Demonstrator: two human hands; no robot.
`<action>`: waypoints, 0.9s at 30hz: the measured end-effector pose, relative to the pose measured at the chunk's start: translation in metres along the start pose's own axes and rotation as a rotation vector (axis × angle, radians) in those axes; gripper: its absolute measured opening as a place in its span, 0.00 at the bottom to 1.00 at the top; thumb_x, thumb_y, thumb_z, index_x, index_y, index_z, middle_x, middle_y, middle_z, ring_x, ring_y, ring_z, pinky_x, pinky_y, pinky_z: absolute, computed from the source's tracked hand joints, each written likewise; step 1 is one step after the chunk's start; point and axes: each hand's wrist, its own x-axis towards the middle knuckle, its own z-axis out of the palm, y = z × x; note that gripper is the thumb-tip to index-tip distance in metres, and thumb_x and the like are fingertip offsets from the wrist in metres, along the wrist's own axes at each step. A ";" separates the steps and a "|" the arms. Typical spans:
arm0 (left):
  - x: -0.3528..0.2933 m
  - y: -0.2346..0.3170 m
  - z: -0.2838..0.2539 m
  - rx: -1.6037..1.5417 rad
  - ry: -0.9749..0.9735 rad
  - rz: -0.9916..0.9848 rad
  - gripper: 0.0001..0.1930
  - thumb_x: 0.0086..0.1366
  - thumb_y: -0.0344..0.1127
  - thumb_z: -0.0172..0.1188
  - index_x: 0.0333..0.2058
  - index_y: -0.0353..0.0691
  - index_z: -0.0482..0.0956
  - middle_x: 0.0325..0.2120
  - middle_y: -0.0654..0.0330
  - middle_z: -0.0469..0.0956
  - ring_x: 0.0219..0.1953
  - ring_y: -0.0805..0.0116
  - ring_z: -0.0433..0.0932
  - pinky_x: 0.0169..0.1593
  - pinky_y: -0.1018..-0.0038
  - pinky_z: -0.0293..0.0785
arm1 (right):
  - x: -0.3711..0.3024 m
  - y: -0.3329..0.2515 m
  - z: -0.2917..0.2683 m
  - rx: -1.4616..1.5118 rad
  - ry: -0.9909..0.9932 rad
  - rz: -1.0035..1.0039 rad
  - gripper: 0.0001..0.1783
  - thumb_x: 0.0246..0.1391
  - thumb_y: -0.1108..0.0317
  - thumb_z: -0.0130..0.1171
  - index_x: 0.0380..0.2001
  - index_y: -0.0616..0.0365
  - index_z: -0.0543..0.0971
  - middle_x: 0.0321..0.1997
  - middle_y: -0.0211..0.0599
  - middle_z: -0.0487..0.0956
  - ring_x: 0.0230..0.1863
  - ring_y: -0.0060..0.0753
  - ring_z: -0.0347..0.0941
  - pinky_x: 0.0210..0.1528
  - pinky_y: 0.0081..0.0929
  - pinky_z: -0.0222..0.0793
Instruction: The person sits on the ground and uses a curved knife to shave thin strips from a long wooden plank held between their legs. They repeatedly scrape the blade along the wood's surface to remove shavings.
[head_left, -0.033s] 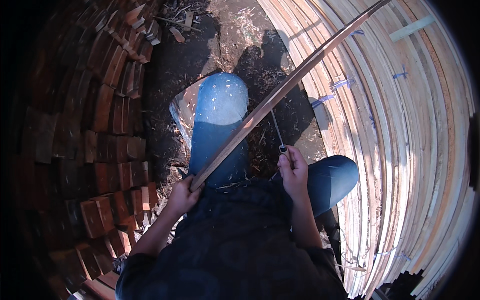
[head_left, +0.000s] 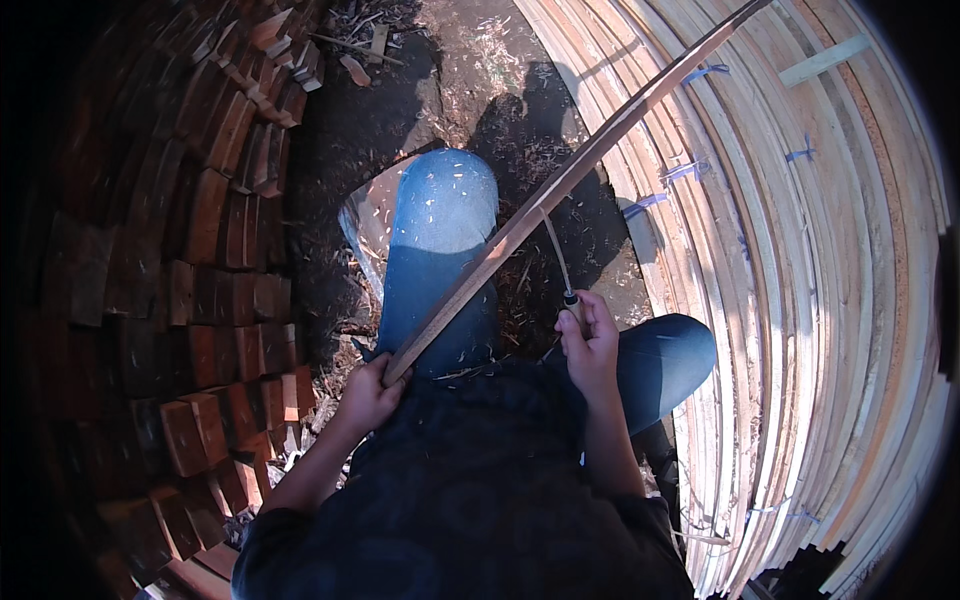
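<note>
A long, narrow brown wooden strip [head_left: 540, 211] runs slantwise from near my waist across my left thigh to the far right. Its near end is gripped by my closed left hand [head_left: 370, 393]. To the right of the strip, my right hand [head_left: 592, 336] is closed round the handle of a screwdriver-like tool [head_left: 559, 252]. The tool's thin metal shaft points away from me, and its far end meets or passes under the strip's edge; which of the two I cannot tell. Pale shavings dot my jeans [head_left: 440, 230].
Stacked reddish-brown wood blocks [head_left: 210, 300] rise along the left. On the right lies a broad stack of long pale planks [head_left: 740, 330], with blue ties [head_left: 685, 170] and a short pale stick [head_left: 825, 58] across it. Shavings and scraps litter the dark ground [head_left: 370, 120].
The strip's near end and my left hand have shifted slightly to the right. My right hand has moved a touch to the right with the tool, whose shaft is tilted slightly differently.
</note>
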 end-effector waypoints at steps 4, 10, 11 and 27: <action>-0.002 0.010 0.009 -0.020 0.035 -0.024 0.13 0.60 0.39 0.60 0.36 0.33 0.76 0.20 0.43 0.76 0.27 0.43 0.79 0.32 0.59 0.73 | 0.017 -0.012 -0.005 -0.208 -0.033 -0.093 0.16 0.56 0.75 0.60 0.46 0.62 0.68 0.26 0.28 0.74 0.28 0.13 0.65 0.31 0.16 0.63; 0.000 0.026 0.011 0.043 0.116 0.005 0.13 0.60 0.39 0.59 0.33 0.33 0.75 0.20 0.41 0.76 0.27 0.41 0.78 0.31 0.56 0.73 | 0.027 -0.028 0.010 -0.308 -0.152 -0.155 0.10 0.57 0.69 0.61 0.39 0.63 0.75 0.20 0.27 0.72 0.21 0.13 0.64 0.25 0.18 0.61; 0.003 0.032 0.009 0.064 0.129 0.006 0.13 0.60 0.39 0.59 0.33 0.32 0.75 0.20 0.41 0.76 0.28 0.40 0.78 0.32 0.56 0.73 | 0.027 -0.030 0.014 -0.304 -0.164 -0.166 0.10 0.56 0.68 0.61 0.38 0.63 0.75 0.19 0.27 0.72 0.21 0.13 0.64 0.24 0.19 0.61; 0.040 0.065 -0.002 0.280 0.095 0.007 0.14 0.54 0.34 0.62 0.35 0.32 0.71 0.22 0.40 0.77 0.29 0.40 0.78 0.36 0.51 0.75 | 0.040 -0.012 0.041 -0.602 -0.103 -0.280 0.13 0.53 0.61 0.65 0.31 0.59 0.75 0.21 0.43 0.78 0.23 0.47 0.78 0.24 0.34 0.71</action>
